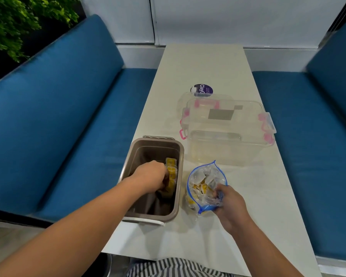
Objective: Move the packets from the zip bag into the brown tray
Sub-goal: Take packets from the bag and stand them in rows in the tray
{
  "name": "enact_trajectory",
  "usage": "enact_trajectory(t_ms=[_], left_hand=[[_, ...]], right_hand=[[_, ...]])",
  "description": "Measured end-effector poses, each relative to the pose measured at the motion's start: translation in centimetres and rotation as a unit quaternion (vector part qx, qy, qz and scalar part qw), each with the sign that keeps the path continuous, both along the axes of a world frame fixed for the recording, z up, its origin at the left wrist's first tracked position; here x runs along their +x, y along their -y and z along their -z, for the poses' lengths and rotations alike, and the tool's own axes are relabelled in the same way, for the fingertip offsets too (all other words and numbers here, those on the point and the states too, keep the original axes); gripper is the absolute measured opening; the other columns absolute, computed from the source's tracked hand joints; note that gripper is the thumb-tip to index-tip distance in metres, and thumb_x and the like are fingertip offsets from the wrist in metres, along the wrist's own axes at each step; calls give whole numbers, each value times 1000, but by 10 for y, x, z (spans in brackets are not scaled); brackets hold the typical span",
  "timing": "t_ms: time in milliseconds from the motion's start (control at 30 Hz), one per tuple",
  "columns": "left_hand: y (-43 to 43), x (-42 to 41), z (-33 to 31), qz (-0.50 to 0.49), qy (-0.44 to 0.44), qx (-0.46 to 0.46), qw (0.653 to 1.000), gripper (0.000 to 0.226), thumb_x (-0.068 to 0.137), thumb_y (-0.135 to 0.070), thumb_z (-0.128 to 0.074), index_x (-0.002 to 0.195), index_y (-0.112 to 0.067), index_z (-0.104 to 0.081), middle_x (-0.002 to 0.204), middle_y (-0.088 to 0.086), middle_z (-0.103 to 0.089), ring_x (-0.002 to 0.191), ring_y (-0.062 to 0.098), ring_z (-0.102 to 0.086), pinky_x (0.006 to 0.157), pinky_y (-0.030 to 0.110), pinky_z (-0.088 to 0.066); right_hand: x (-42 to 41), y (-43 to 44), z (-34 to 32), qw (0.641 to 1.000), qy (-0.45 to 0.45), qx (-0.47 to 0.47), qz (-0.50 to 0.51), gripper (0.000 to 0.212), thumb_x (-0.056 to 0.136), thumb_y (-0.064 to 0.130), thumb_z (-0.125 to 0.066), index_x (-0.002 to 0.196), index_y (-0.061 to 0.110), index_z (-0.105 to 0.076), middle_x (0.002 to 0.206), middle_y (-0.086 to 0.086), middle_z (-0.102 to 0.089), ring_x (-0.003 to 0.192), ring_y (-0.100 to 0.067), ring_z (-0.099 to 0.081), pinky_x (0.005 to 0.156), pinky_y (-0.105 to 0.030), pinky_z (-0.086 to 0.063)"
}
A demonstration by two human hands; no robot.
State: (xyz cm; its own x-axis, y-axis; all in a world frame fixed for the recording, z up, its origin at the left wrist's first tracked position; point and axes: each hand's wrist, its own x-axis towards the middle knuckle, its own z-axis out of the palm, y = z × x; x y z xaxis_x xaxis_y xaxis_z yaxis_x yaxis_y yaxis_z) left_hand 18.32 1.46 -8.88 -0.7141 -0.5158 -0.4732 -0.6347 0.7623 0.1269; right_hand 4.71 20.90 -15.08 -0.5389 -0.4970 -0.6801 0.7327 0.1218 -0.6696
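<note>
While the left hand (150, 176) reaches down into the brown tray (148, 151), its fingers curl round a stack of yellow packets (171, 170) standing against the tray's right wall. Just right of the tray, the zip bag (206, 176) stands open-mouthed on the white table (204, 64) with more packets (199, 188) inside. The right hand (231, 204) pinches its near edge, bunching the plastic. Beyond sits a clear box (228, 136) with pink latches, and blue benches (68, 126) flank the table.
</note>
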Motion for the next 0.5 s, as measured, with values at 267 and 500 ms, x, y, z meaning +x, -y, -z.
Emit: enact_trajectory(t_ms=[267, 500], left_hand=[[3, 1, 10, -8, -7, 4, 1000, 16, 86, -24, -70, 103, -22, -71, 82, -3, -64, 73, 16, -62, 68, 29, -51], [8, 6, 2, -19, -31, 22, 999, 5, 86, -25, -70, 90, -28, -70, 83, -8, -67, 74, 11, -63, 70, 28, -54]], right_hand=[[0, 5, 0, 1000, -2, 3, 1, 6, 98, 4, -50, 99, 4, -56, 103, -20, -67, 101, -39, -68, 97, -57, -53], [2, 3, -6, 1000, -3, 0, 5, 9, 100, 5, -50, 94, 3, -56, 95, -16, -68, 92, -34, -68, 84, -48, -55]])
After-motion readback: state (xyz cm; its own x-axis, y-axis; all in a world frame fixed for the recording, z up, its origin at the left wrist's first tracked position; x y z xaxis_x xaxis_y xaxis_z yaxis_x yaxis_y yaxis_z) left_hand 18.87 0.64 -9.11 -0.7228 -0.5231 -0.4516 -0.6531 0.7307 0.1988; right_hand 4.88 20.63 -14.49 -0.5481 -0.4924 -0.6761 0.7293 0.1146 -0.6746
